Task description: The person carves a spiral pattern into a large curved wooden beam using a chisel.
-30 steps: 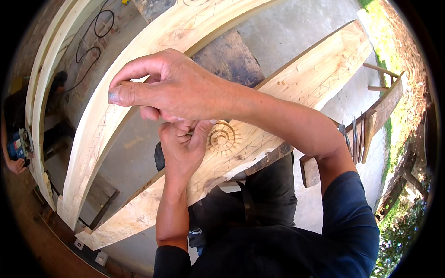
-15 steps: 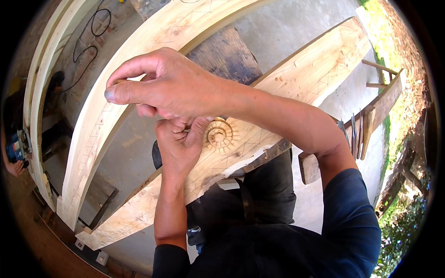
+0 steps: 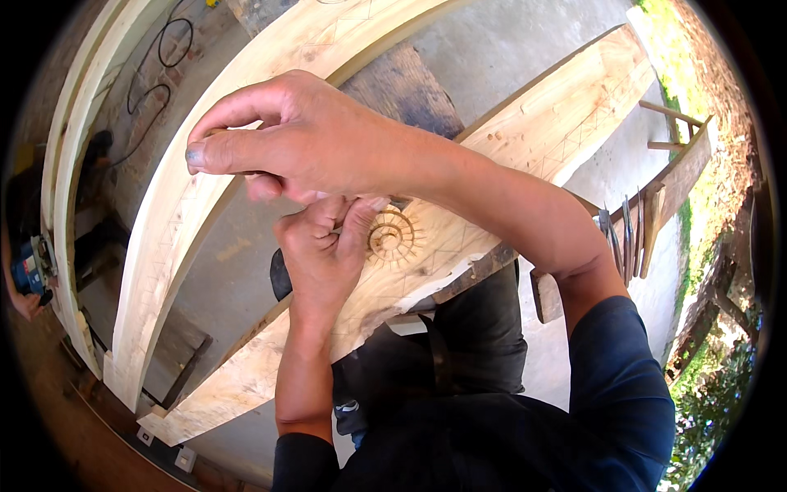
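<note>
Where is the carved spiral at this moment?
In the head view, the carved spiral sits near the picture's centre on the pale plank across the lap, just right of the left hand, below the right forearm.

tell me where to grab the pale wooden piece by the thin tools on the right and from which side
Probably the slim lower end of the pale wooden piece, coming from the near side: that end seems to stick out past the brown board, while the thin dark tools lie close along its left.
</note>
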`<state>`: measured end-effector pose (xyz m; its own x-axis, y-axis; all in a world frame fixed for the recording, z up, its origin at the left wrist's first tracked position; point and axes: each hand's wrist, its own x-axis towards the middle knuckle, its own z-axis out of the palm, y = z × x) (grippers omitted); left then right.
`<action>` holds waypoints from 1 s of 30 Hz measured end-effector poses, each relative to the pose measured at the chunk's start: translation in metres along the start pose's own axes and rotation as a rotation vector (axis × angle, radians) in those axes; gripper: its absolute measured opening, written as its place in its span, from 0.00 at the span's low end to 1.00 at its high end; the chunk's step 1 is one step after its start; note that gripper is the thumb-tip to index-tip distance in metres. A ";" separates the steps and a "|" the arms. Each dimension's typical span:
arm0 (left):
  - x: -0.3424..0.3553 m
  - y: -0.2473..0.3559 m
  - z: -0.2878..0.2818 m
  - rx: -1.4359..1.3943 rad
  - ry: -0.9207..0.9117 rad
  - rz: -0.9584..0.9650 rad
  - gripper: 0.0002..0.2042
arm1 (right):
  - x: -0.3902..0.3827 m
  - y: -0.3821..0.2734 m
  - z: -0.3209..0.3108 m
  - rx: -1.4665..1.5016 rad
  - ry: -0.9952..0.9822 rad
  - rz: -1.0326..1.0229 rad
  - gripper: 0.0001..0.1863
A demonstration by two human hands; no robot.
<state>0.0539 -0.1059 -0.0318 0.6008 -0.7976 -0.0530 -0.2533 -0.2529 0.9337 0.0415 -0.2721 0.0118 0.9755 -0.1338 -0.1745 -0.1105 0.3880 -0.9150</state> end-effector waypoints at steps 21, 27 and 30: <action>0.003 0.001 0.006 -0.172 -0.037 -0.025 0.11 | -0.007 -0.017 -0.024 0.221 -0.032 -0.057 0.19; -0.001 -0.006 0.000 -0.060 -0.028 0.021 0.07 | -0.003 -0.004 -0.012 0.164 -0.053 0.008 0.23; 0.000 -0.004 -0.001 -0.016 -0.034 0.002 0.05 | -0.002 -0.002 -0.009 0.159 -0.059 0.017 0.20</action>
<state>0.0558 -0.1040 -0.0348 0.5743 -0.8162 -0.0628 -0.2425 -0.2429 0.9393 0.0382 -0.2803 0.0106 0.9837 -0.0747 -0.1634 -0.0996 0.5300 -0.8421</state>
